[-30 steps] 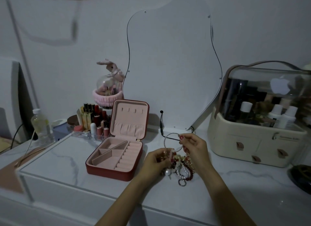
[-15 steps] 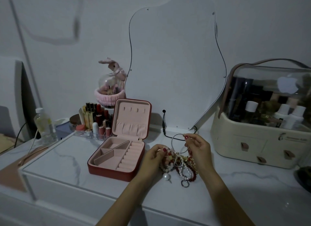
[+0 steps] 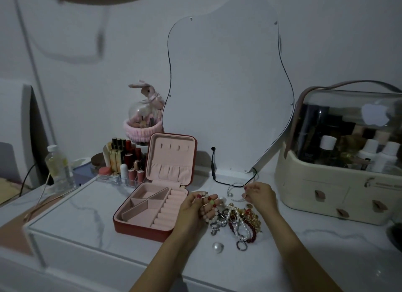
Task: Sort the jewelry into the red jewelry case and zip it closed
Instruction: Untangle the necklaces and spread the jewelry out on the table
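Note:
The red jewelry case (image 3: 139, 229) lies open on the marble tabletop, its pink lining and compartments showing and nothing inside. Just right of it sits a tangled pile of jewelry (image 3: 239, 221) with pearl and dark red bead strands. A loose pearl piece (image 3: 217, 247) and a metal ring (image 3: 241, 245) lie in front of the pile. My left hand (image 3: 193, 209) grips a pale beaded bracelet (image 3: 212, 213) at the pile's left edge. My right hand (image 3: 260, 197) pinches a thin silver bangle (image 3: 233, 190) lifted just behind the pile.
A wavy-edged mirror (image 3: 228, 91) leans on the wall behind, with a black cable (image 3: 214, 167) at its foot. A cream cosmetics box (image 3: 339, 196) stands at right. Lipsticks (image 3: 126, 159), a bottle (image 3: 57, 163) and a bunny dome (image 3: 144, 117) crowd the back left.
My hands have drawn apart. The right hand pulled the silver bangle free to the right; the left hand took a beaded bracelet toward the case. The pearl piece now lies on the table.

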